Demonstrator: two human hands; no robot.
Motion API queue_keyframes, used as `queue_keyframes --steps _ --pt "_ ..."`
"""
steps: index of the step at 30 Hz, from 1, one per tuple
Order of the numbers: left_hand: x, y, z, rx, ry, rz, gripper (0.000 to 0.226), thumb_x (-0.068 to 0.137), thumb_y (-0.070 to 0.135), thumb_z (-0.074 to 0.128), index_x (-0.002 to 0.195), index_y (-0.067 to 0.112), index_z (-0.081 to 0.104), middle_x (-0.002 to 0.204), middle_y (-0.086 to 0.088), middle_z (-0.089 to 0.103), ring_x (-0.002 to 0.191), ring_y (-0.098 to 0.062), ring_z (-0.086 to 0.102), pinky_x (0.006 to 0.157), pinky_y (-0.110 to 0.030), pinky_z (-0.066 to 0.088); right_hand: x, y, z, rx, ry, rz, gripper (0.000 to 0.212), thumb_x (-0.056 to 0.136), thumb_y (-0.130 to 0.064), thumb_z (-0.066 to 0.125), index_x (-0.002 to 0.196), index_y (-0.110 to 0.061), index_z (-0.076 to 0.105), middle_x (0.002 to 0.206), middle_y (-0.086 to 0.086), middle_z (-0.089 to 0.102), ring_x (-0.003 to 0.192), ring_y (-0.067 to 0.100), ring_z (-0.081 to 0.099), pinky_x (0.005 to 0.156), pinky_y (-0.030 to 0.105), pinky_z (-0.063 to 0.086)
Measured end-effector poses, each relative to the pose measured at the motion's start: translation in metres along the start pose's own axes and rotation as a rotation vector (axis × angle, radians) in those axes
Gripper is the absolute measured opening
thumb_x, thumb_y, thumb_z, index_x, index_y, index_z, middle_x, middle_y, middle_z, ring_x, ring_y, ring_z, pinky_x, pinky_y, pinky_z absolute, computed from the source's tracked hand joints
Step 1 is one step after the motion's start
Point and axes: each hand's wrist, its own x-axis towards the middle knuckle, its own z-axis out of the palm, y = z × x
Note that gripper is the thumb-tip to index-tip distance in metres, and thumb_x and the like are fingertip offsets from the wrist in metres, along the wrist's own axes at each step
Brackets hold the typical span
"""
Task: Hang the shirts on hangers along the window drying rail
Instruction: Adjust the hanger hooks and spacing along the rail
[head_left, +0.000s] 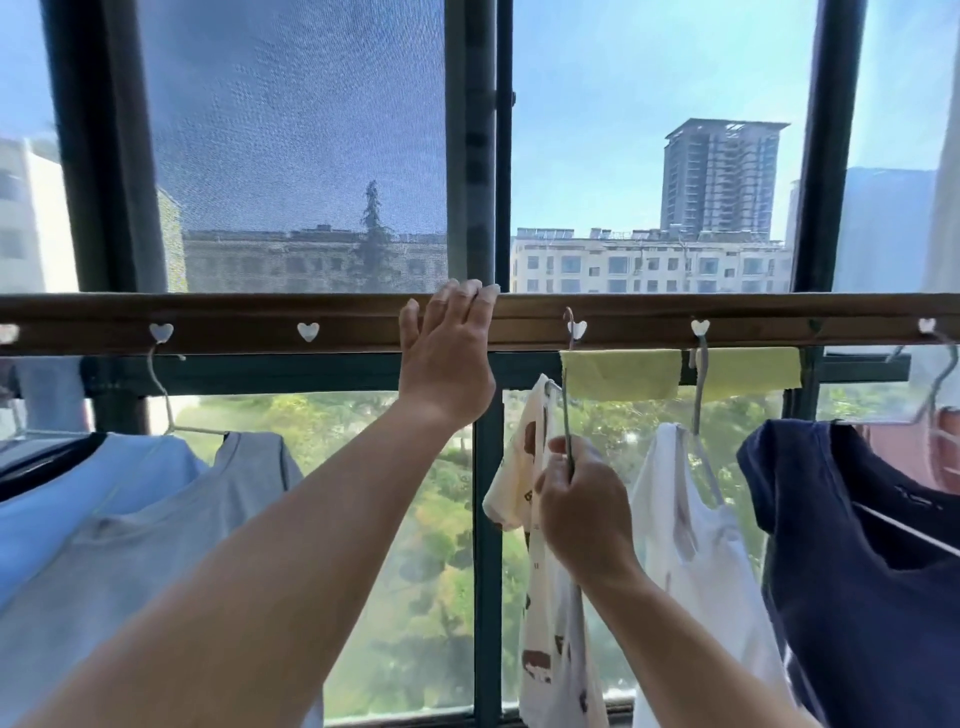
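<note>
One shirt is in play: a cream printed shirt (550, 597) on a thin grey hanger (567, 415), whose hook (569, 325) sits at a white heart-shaped peg (576, 328) on the brown wooden drying rail (260, 319). The right hand (582, 512) has its grip pinched around the hanger's stem just below the rail, fingers curled on the wire. The left hand (447, 358) lies flat against the rail to the left, fingers straight over its top edge, holding nothing.

The hook looks only lightly caught, and I cannot tell whether it is fully seated. If the pinch lets go before the wire settles, the hanger could slip off and the shirt drop toward the open window below. The shirt hangs bunched and turned edge-on, so it may slide off one arm of the hanger when twisted.

A white shirt (691, 545) hangs just beside it on the right, then a navy shirt (857, 545); swinging the hanger could tangle them. A grey shirt (156, 545) and a light blue shirt (78, 499) hang well apart on the left. Two yellow-green cloths (621, 374) are draped behind.
</note>
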Motion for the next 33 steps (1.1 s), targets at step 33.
queue_keyframes --steps 33 --pt "-0.027 -0.164 -0.097 0.013 -0.113 -0.165 0.081 0.073 -0.009 0.039 0.146 0.025 0.026 0.154 0.005 0.023 0.144 -0.015 0.011 0.117 -0.048 -0.002 -0.048 -0.105 0.156 0.083 -0.321 -0.167 0.028 0.096 -0.018 0.038 0.116 -0.016 0.057 0.090 0.008 0.068 0.079 0.024 0.063 0.071 0.037 0.053"
